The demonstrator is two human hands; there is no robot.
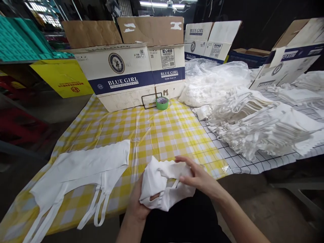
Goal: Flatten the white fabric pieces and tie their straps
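Both my hands hold a bunched white cloth bag (pixel 162 184) at the near edge of the table. My left hand (pixel 136 202) grips it from below, fingers curled into the fabric. My right hand (pixel 194 175) rests on its right side, fingers closed over a fold and a strap. Another white cloth bag (pixel 83 168) with long straps lies spread flat on the yellow checked tablecloth (pixel 157 131) to my left, its straps hanging over the table's front edge.
A big heap of white cloth bags (pixel 255 125) covers the right side of the table. An open Blue Girl cardboard box (pixel 129 74) stands at the back, a green tape roll (pixel 162 103) before it. More boxes (pixel 288 57) and clear plastic wrap (pixel 215 77) sit behind.
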